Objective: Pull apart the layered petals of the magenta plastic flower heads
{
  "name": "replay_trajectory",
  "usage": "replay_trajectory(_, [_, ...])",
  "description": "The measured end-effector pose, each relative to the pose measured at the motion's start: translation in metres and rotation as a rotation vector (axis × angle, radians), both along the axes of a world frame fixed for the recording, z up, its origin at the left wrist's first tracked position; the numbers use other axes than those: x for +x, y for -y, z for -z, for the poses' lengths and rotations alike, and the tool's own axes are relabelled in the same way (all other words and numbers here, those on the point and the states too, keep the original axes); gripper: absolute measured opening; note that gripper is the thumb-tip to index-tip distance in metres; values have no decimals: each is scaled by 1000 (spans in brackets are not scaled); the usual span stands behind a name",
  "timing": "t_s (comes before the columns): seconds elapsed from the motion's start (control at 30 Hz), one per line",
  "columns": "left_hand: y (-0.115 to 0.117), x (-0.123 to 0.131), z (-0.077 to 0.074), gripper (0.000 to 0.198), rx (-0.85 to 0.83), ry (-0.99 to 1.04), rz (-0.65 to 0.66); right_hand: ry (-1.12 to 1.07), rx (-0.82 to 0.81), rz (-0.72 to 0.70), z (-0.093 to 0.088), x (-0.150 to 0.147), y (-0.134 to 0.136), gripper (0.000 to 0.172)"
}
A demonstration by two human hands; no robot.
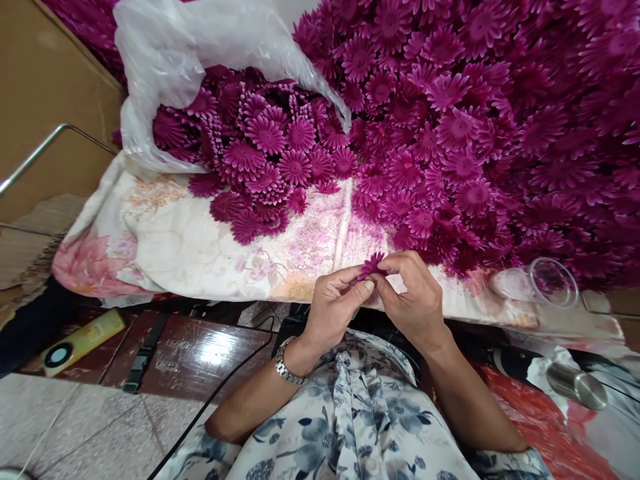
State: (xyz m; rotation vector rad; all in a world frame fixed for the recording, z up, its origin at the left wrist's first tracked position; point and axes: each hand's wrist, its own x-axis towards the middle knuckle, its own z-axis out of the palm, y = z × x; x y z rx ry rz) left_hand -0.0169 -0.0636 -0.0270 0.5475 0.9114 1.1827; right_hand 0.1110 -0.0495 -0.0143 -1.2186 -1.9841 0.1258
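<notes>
Between my two hands is one small magenta artificial flower (pixel 371 265), held just above the front edge of the table. My left hand (pixel 335 303), with a metal watch on its wrist, pinches the flower from the left with thumb and forefinger. From the right, my right hand (pixel 413 293) grips its petals with thumb and fingertips. The flower's underside is hidden by my fingers. Beyond my hands, loose magenta flower heads (pixel 295 167) spill from a clear plastic bag (pixel 160 60), and a large heap of finished-looking magenta flowers (pixel 460 127) fills the right side.
A floral cloth (pixel 200 233) covers the table. At its right front lies a clear plastic cup (pixel 553 283) on its side. Below left, a yellow device (pixel 83 343) rests on a dark wooden bench (pixel 195 353). A metal cylinder (pixel 577 385) is at lower right; a cardboard box (pixel 55 73) stands left.
</notes>
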Motion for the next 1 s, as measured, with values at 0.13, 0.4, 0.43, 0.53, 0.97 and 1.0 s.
replay_trajectory(0.13, [-1, 0, 2, 20, 12, -47, -4, -45, -30, -23, 2, 1, 1, 7])
replay_trajectory(0.4, [0, -1, 14, 17, 123, -176, -69, -161, -140, -71, -1, 3, 2, 5])
replay_trajectory(0.43, [0, -2, 15, 17, 124, -173, -75, -165, -154, -72, -2, 4, 2, 5])
replay_trajectory(0.53, [-2, -2, 12, 14, 125, -121, -102, -159, -175, -68, -4, 5, 1, 4])
replay_trajectory(0.97, [-7, -6, -3, 13, 28, 8, -109, -224, -242, -157, -7, 9, 4, 6])
replay_trajectory(1.0, [-7, -7, -2, 11, 92, -38, -130, -231, -213, -140, -7, 9, 5, 6])
